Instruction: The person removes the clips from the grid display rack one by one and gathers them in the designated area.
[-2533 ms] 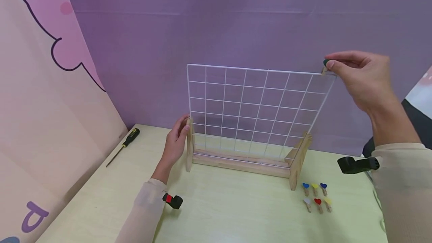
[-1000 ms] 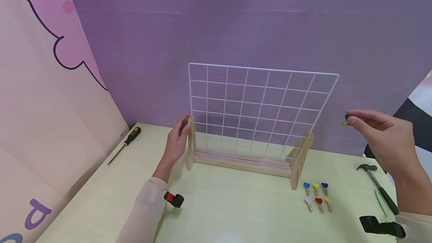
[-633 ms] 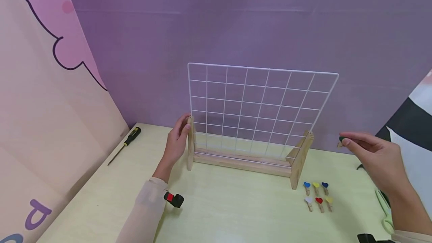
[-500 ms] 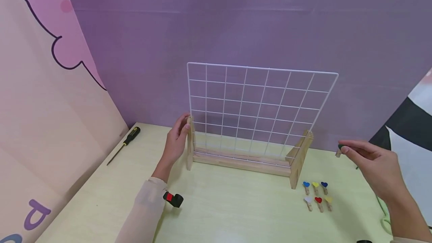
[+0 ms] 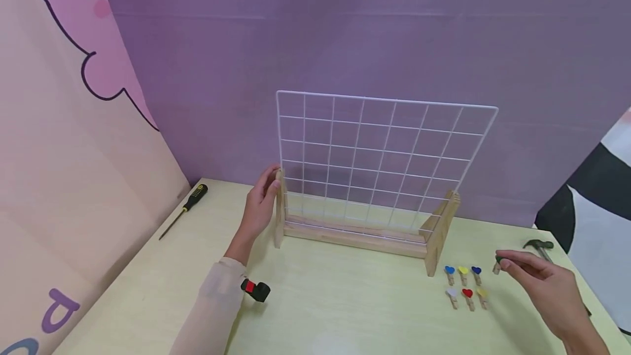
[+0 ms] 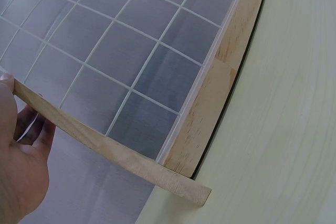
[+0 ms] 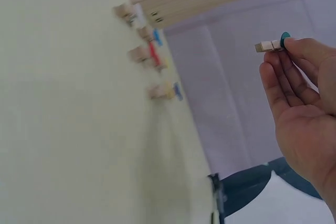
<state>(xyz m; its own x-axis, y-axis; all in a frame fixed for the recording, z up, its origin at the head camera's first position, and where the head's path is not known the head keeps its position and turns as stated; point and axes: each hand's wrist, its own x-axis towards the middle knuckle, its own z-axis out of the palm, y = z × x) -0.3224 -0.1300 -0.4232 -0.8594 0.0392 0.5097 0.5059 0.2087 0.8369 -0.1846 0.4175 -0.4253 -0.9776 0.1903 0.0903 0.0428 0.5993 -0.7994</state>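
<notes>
A white wire grid panel (image 5: pixel 396 101) stands upright in a light wooden stand (image 5: pixel 355 236) on the table. My left hand (image 5: pixel 257 207) grips the stand's left upright (image 6: pixel 94 137) near its top, thumb on one side and fingers on the other. Between thumb and fingertips, my right hand (image 5: pixel 549 289) pinches a small wooden clothespin (image 7: pixel 269 45) with a dark green heart. This hand is above the table, to the right of two short rows of heart clothespins. Among them are a red one (image 5: pixel 468 293), a light blue one (image 5: pixel 449 270) and a white one (image 5: pixel 452 293).
A screwdriver (image 5: pixel 194 197) lies at the table's left edge. Behind my right hand is a hammer (image 5: pixel 539 244), partly covered by it. A purple backdrop (image 5: pixel 345 26) rises behind the table (image 5: pixel 345 300), and a pale printed panel (image 5: pixel 74 152) stands at left.
My right hand has moved from the grid's top right corner down beside the clothespin rows, still pinching the green-heart clothespin. It has come off the grid wire. My left hand stays on the upright.
</notes>
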